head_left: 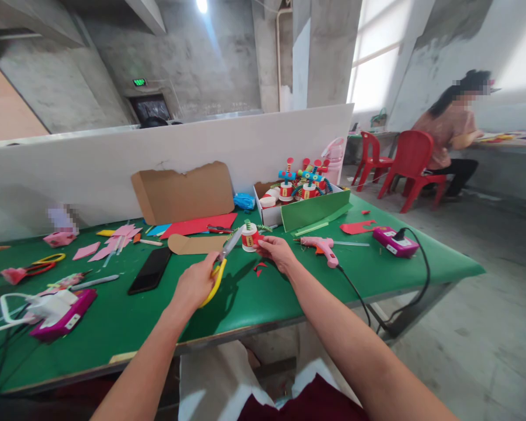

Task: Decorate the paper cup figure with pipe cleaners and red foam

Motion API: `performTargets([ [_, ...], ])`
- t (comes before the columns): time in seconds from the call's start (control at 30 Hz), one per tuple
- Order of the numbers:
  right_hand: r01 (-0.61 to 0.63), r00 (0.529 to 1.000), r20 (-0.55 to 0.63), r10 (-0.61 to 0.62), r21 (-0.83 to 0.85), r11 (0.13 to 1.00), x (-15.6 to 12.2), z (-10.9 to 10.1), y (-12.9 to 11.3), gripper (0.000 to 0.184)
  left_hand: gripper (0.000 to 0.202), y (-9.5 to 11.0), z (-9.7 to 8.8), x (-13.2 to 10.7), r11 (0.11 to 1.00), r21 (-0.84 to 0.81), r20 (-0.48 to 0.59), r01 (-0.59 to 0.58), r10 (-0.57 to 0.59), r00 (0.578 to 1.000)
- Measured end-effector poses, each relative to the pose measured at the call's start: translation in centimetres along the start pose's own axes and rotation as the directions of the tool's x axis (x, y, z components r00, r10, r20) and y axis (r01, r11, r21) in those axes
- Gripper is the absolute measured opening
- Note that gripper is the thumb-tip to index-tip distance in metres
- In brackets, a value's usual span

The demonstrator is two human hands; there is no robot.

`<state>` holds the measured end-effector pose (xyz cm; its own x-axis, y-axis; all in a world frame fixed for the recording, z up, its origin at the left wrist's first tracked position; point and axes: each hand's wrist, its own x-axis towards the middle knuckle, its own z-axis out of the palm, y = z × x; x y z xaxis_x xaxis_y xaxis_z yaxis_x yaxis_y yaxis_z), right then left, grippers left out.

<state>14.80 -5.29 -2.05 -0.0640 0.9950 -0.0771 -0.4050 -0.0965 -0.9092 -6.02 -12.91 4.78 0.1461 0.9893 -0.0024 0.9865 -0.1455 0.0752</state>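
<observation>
My left hand [196, 282] is closed round the yellow handles of a pair of scissors [221, 264], whose blades point up and right toward a small white spool figure [249, 235] with a red band and a striped pipe-cleaner top. My right hand [277, 250] pinches that figure from the right, just above the green table [254, 298]. Small red paper scraps [259, 268] lie under the hands.
A pink glue gun [321, 247] with a black cord lies to the right, near a magenta power box [395, 241]. A black phone [149, 270], paper pieces, a cardboard sheet [182, 192] and a box of finished figures [300, 190] lie behind. A person sits at the far right.
</observation>
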Motion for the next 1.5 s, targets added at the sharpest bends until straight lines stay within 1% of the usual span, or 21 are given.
performTargets([
  [0.07,-0.024,0.999,-0.032,0.025,0.016,1.000,0.0,0.0,0.0,0.008,0.031,-1.0,0.0,0.0,0.993,0.067,-0.025,0.101,-0.099,0.995],
  [0.13,-0.032,0.999,-0.042,0.033,0.023,0.999,0.0,0.1,-0.1,0.007,0.032,-2.0,0.2,-0.2,0.979,0.106,-0.034,0.174,-0.171,0.985],
  [0.2,-0.035,0.999,-0.040,0.036,0.025,0.999,0.0,0.2,-0.1,0.007,0.033,-2.8,0.5,-0.4,0.970,0.117,-0.027,0.214,-0.212,0.977],
  [0.3,-0.038,0.999,-0.035,0.039,0.033,0.999,0.0,0.2,0.0,0.007,0.033,-3.6,1.2,-0.4,0.965,0.095,-0.001,0.244,-0.245,0.970],
  [0.37,-0.034,0.999,-0.031,0.035,0.041,0.999,0.0,0.2,0.1,0.006,0.034,-3.8,1.6,-0.1,0.965,0.071,0.004,0.252,-0.252,0.968],
  [0.47,-0.024,0.999,-0.026,0.025,0.041,0.999,-0.1,0.2,0.1,0.010,0.035,-3.9,1.9,0.8,0.969,0.049,-0.013,0.240,-0.240,0.971],
  [0.63,-0.036,0.998,-0.042,0.037,0.033,0.999,-0.3,0.3,-0.3,0.018,0.034,-3.6,2.2,2.4,0.964,0.102,-0.045,0.245,-0.242,0.969],
  [0.7,-0.024,0.998,-0.053,0.026,0.034,0.999,-0.2,0.3,-0.3,0.021,0.034,-3.6,2.3,2.7,0.960,0.134,-0.040,0.244,-0.241,0.970],
  [0.8,0.025,0.995,-0.094,-0.020,0.056,0.998,0.0,0.2,-0.4,0.024,0.035,-3.8,2.4,2.7,0.961,0.153,-0.028,0.229,-0.227,0.973],
  [0.87,0.048,0.993,-0.111,-0.040,0.066,0.997,0.1,0.1,-0.4,0.026,0.036,-3.9,2.3,2.5,0.961,0.169,-0.043,0.218,-0.214,0.976],
  [0.93,0.050,0.993,-0.108,-0.042,0.064,0.997,0.1,0.1,-0.4,0.026,0.033,-3.8,2.0,2.6,0.967,0.180,-0.084,0.181,-0.168,0.982],
  [0.97,0.047,0.994,-0.104,-0.041,0.061,0.997,0.1,0.1,-0.4,0.027,0.031,-3.6,1.8,2.7,0.976,0.173,-0.102,0.135,-0.119,0.988],
  [1.03,0.044,0.995,-0.097,-0.039,0.055,0.998,0.1,0.0,-0.4,0.028,0.029,-3.0,1.6,3.3,0.989,0.147,-0.113,0.004,0.013,0.994],
  [1.1,0.042,0.995,-0.093,-0.038,0.047,0.998,0.0,0.0,-0.4,0.028,0.028,-2.3,1.6,4.3,0.983,0.143,-0.079,-0.113,0.125,0.989],
  [1.17,0.041,0.996,-0.086,-0.038,0.039,0.998,0.0,0.0,-0.4,0.029,0.024,-1.8,1.7,5.4,0.976,0.163,-0.026,-0.143,0.149,0.988],
  [1.23,0.036,0.996,-0.080,-0.033,0.035,0.999,-0.1,0.0,-0.4,0.029,0.024,-1.6,1.9,6.3,0.978,0.170,0.006,-0.120,0.121,0.993],
  [1.3,0.028,0.996,-0.083,-0.025,0.035,0.999,-0.1,0.0,-0.4,0.030,0.028,-1.5,2.0,6.8,0.982,0.160,0.005,-0.097,0.097,0.995],
  [1.33,0.024,0.996,-0.085,-0.021,0.037,0.999,0.0,0.1,-0.4,0.030,0.030,-1.4,2.0,6.8,0.983,0.153,-0.005,-0.104,0.106,0.994],
  [1.4,0.021,0.996,-0.088,-0.018,0.040,0.999,0.0,0.1,-0.4,0.029,0.031,-0.7,1.9,6.8,0.979,0.140,-0.026,-0.149,0.154,0.988],
  [1.43,0.023,0.996,-0.088,-0.019,0.038,0.999,0.1,0.1,-0.3,0.029,0.029,-0.1,2.0,6.7,0.974,0.123,-0.031,-0.192,0.197,0.980],
  [1.5,0.032,0.996,-0.088,-0.029,0.034,0.999,0.1,0.1,-0.3,0.029,0.023,1.5,2.3,6.4,0.945,0.034,-0.032,-0.325,0.326,0.945],
])
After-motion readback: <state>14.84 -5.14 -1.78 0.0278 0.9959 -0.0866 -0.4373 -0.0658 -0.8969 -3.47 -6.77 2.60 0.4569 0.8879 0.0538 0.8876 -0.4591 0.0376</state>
